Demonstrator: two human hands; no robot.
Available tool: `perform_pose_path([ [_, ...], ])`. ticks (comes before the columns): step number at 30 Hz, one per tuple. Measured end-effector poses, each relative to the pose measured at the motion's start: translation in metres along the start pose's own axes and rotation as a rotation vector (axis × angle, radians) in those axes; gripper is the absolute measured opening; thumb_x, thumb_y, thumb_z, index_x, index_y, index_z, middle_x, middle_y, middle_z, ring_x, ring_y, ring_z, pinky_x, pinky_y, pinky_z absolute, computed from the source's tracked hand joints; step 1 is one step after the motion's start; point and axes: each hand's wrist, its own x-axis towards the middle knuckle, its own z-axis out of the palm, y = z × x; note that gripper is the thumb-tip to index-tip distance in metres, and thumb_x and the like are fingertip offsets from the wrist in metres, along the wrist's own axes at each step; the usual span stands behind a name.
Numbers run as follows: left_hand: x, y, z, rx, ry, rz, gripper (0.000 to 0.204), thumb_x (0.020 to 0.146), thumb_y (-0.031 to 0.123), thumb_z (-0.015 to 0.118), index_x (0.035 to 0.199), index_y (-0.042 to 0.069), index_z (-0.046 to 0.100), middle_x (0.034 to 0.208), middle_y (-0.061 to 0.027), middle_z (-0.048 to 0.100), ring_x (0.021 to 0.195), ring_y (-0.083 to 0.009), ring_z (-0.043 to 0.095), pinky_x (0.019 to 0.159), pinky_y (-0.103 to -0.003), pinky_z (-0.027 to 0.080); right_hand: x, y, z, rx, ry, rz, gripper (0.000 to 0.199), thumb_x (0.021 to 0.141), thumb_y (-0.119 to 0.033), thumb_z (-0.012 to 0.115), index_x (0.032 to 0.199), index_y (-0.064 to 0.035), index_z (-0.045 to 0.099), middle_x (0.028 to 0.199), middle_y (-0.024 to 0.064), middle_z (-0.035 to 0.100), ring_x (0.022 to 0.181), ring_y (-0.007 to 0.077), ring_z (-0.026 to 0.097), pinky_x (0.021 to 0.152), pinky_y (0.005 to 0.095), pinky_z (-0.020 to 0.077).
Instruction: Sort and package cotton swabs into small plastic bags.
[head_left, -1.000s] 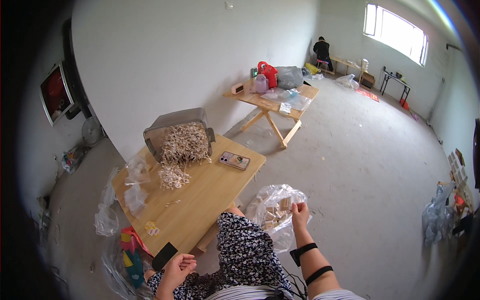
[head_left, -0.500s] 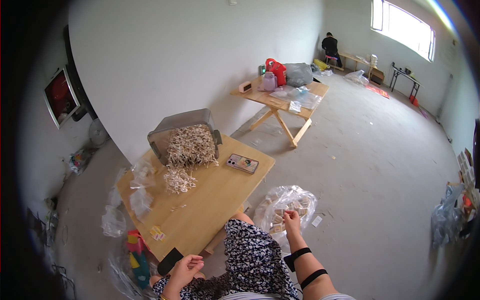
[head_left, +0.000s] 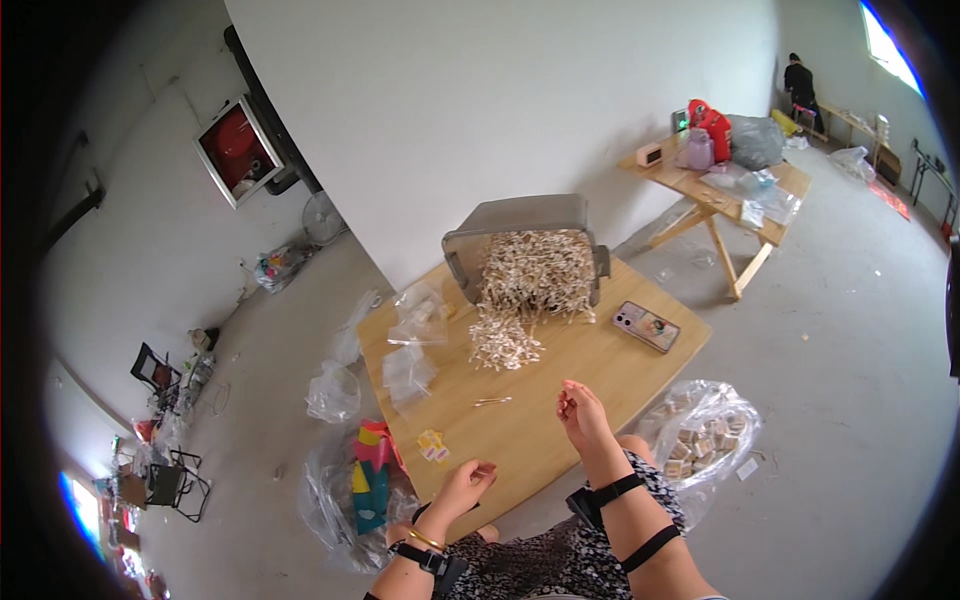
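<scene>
Above the near left part of the wooden table (head_left: 570, 375), my left hand (head_left: 468, 487) is open, its fingers loosely stretched and nothing seen in them. My right hand (head_left: 583, 413) hovers over the near right edge, fingers bent but apart, with no object visible in it. A few loose cotton swabs (head_left: 492, 401) lie between the hands and a heap of cotton swabs (head_left: 505, 342). The heap spills from a grey plastic bin (head_left: 530, 212) tipped on its side. Small yellow-and-white cards (head_left: 433, 446) lie near my left hand.
Clear plastic bags (head_left: 408, 375) lie along the table's left side, a phone (head_left: 647, 327) at its right. On the floor to the right, a clear bag (head_left: 705, 440) holds several small packs. A second table (head_left: 690, 190) stands behind; a person (head_left: 799, 85) is far off.
My right hand has moved from above the bag of packs to over the table. My left hand has come forward over the table's near edge. The view has turned left.
</scene>
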Motion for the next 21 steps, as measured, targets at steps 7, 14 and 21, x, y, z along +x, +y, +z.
perform_pose_path([
  [7, 0.059, -0.058, -0.03, 0.177, 0.19, -0.072, 0.031, 0.09, 0.026, 0.071, 0.108, 0.002, 0.068, 0.103, -0.0147, 0.072, 0.094, -0.0255, 0.07, 0.082, -0.038, 0.055, 0.056, 0.047, -0.032, 0.035, -0.017, 0.33, 0.009, 0.093, -0.017, 0.066, 0.099, -0.0132, 0.061, 0.079, -0.0021, 0.06, 0.072, 0.0106, 0.058, 0.07, 0.0272, 0.048],
  [14, 0.121, -0.122, -0.102, 0.455, 0.404, -0.276, 0.046, 0.083, 0.029, 0.075, 0.121, 0.006, 0.062, 0.119, -0.0157, 0.066, 0.112, -0.0332, 0.061, 0.102, -0.045, 0.045, 0.054, 0.045, -0.018, -0.148, -0.097, 0.281, 0.007, 0.096, -0.016, 0.063, 0.1, -0.0097, 0.064, 0.082, -0.0005, 0.062, 0.071, 0.0089, 0.057, 0.071, 0.0256, 0.048],
  [21, 0.17, -0.146, -0.117, 0.768, 0.502, -0.346, 0.079, 0.076, 0.038, 0.081, 0.14, 0.009, 0.045, 0.138, -0.0148, 0.053, 0.133, -0.0358, 0.042, 0.113, -0.051, 0.029, 0.061, 0.048, -0.019, -0.243, -0.057, 0.252, 0.011, 0.099, -0.018, 0.06, 0.1, -0.0069, 0.062, 0.083, 0.0, 0.062, 0.073, 0.009, 0.057, 0.072, 0.025, 0.0473],
])
